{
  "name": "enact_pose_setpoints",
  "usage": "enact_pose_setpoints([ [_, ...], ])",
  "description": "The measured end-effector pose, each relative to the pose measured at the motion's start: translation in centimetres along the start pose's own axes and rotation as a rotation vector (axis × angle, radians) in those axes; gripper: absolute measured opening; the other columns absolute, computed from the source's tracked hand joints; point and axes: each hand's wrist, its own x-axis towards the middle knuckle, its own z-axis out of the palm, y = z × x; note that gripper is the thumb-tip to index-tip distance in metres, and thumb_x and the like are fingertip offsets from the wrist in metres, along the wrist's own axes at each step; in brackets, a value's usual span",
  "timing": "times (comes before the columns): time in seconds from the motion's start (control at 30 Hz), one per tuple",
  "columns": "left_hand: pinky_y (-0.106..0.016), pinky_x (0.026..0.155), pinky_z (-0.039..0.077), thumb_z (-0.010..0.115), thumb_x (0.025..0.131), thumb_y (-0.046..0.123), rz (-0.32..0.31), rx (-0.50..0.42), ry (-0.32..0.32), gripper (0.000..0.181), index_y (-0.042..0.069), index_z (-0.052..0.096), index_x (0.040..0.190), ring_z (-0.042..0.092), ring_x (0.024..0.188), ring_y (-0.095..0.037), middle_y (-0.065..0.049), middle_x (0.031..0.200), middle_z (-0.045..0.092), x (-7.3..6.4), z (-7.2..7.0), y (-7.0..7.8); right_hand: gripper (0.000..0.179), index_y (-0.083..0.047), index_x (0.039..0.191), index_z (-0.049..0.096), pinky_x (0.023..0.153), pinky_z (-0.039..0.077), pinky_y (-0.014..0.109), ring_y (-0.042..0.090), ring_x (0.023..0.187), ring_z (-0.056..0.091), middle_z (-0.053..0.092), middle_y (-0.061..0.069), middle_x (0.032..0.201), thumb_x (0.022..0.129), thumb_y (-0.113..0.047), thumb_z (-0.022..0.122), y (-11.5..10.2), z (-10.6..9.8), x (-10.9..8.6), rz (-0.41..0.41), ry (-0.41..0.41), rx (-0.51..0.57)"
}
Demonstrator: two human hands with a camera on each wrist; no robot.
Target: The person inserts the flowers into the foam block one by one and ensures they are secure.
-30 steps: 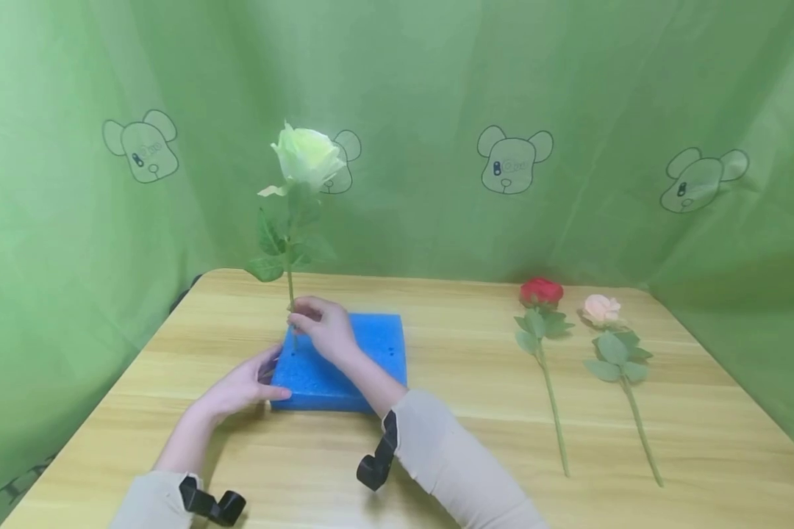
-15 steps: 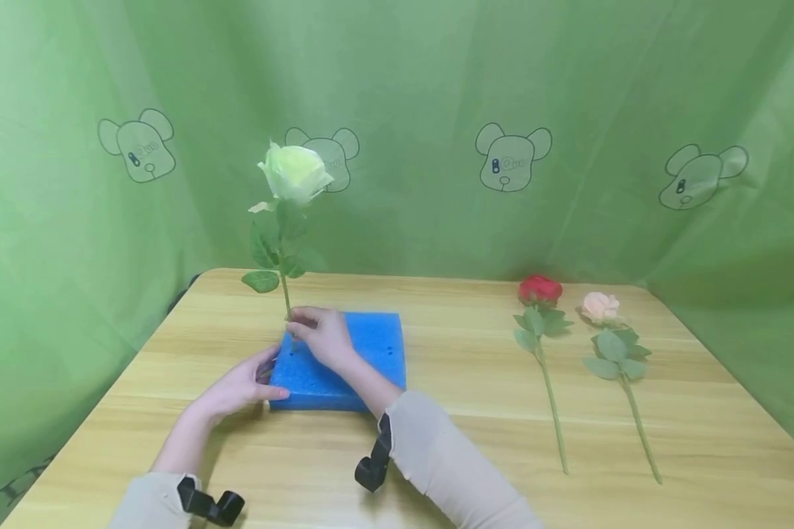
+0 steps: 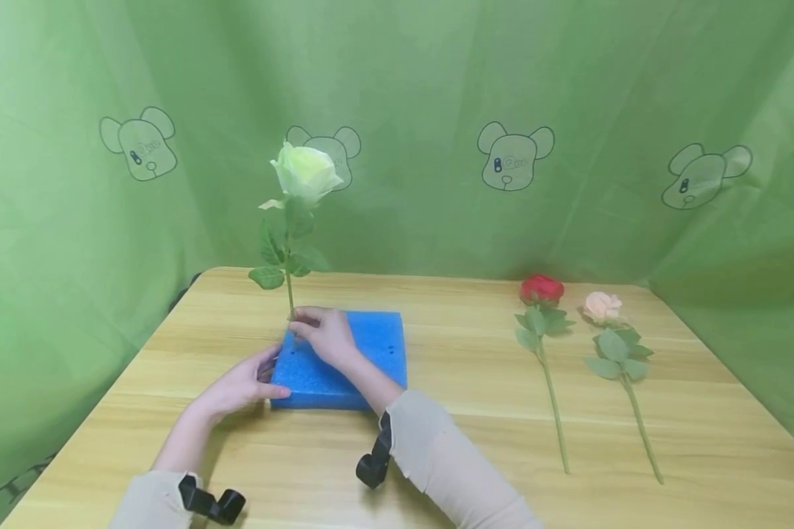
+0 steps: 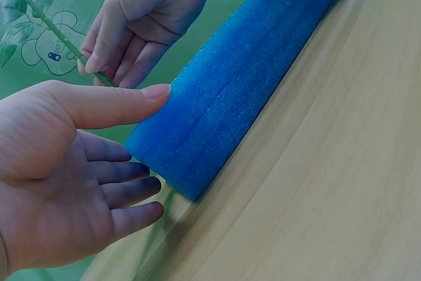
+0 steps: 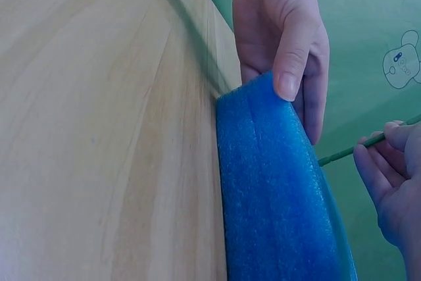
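Note:
My right hand (image 3: 327, 339) pinches the green stem (image 3: 290, 295) of a pale yellow-white artificial rose (image 3: 306, 175) between thumb and fingers. The rose stands nearly upright over the left part of a blue foam block (image 3: 334, 380). In the right wrist view the stem's lower end (image 5: 327, 160) comes right to the block's upper edge. My left hand (image 3: 238, 386) rests at the block's front left corner. Its straight thumb (image 4: 125, 105) touches the corner, while the loosely extended fingers lie along the left side. Small dark holes (image 3: 391, 350) show in the block's top.
On the right of the wooden table (image 3: 476, 441) lie a red rose (image 3: 541, 291) and a pink rose (image 3: 602, 307), stems toward the front. A green curtain (image 3: 410, 66) printed with bear heads hangs behind and around the table. Both wrists wear black camera mounts (image 3: 373, 463).
The right hand has lowered slightly with the pale rose. The flower head tipped left half a second ago and has swung back right, now nearly upright. The left hand stays at the block's corner.

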Motion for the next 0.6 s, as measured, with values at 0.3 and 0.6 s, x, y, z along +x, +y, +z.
enact_pose_setpoints([
  [0.3,-0.053,0.109,0.018,0.071,0.08,0.014,-0.003,0.002,0.003,0.092,-0.014,0.009,0.142,0.018,0.133,-0.046,-0.032,0.147,0.012,-0.01,0.04,0.02,0.022,0.0,0.104,0.066,0.067,0.055,0.02,0.014,0.074,0.068,0.069,0.011,0.095,0.086,-0.011,0.066,0.37,-0.1,0.05,-0.01,0.009,0.048],
  [0.6,-0.053,0.109,0.018,0.07,0.081,0.013,0.013,-0.002,-0.004,0.091,-0.014,0.008,0.142,0.019,0.133,-0.046,-0.032,0.147,0.013,-0.04,0.05,0.11,0.02,0.001,0.101,0.065,0.067,0.056,0.022,0.017,0.073,0.068,0.068,0.01,0.092,0.085,-0.01,0.066,0.2,-0.23,0.03,0.028,0.018,0.149],
])
